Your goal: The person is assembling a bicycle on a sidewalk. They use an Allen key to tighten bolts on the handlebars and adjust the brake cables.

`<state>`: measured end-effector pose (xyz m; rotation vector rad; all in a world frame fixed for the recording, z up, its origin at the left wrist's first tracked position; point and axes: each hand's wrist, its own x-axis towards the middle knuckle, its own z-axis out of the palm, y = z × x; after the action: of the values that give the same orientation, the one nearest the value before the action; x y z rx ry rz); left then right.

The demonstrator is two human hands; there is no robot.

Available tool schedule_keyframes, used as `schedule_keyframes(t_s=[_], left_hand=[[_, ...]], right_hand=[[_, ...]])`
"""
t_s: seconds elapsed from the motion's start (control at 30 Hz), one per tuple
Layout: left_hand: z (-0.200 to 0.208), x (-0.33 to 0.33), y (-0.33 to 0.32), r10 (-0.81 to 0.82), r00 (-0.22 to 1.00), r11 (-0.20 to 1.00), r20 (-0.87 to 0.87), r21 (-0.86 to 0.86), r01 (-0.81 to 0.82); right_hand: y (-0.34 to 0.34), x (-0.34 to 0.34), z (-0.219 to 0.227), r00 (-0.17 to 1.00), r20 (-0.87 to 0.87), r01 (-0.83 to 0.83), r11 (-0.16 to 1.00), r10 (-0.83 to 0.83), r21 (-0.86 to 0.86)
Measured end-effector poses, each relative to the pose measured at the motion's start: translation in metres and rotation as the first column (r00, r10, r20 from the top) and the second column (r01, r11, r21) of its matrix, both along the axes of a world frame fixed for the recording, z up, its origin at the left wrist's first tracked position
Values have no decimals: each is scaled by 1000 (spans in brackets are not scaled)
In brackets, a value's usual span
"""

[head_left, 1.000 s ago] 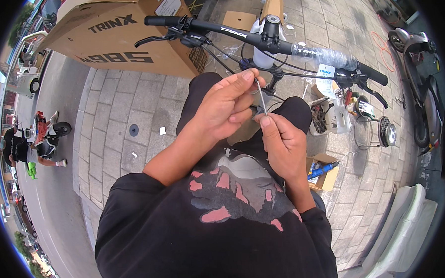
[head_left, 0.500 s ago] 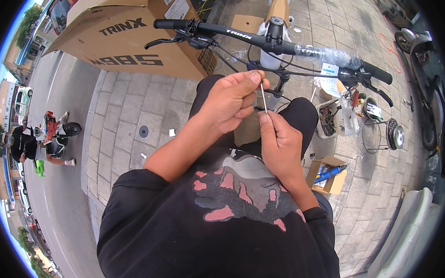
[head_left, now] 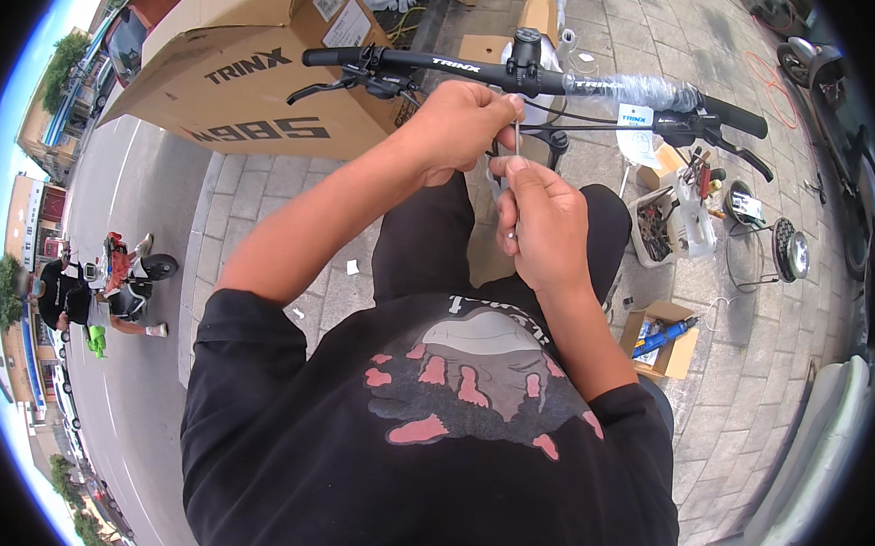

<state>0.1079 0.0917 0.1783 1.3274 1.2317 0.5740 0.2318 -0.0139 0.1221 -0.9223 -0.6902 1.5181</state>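
silver rod [head_left: 517, 142] partly hidden by fingers [head_left: 527, 183]

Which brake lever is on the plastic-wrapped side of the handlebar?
The right brake lever, just past the clear plastic wrap; the left brake lever has none beside it.

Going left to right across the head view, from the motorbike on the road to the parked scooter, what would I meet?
Motorbike → paper scrap → left hand → right hand → blue tool → scooter.
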Motion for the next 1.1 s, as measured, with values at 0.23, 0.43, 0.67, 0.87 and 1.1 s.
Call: schedule_keyframes(t_s=[0.23,0.43,0.67,0.87,1.1], left_hand=[[-9,13,9,52,998,993,-30,-106,-55],[-12,13,19,42,999,987,11,-158,-40],[-13,17,22,48,997,979,62,-201,-35],[-13,16,24,80,991,966,109,-255,-50],[-13,19,22,62,992,970,110,-239,-34]], right_hand=[[11,-5,-2,985,-162,46,993,-63,-105],[19,-3,-7,976,-209,35,994,-57,-107],[22,1,-11,974,-222,27,994,-49,-102],[25,5,-11,983,-182,22,996,-37,-83],[27,0,-16,991,-31,125,990,-127,-67]])
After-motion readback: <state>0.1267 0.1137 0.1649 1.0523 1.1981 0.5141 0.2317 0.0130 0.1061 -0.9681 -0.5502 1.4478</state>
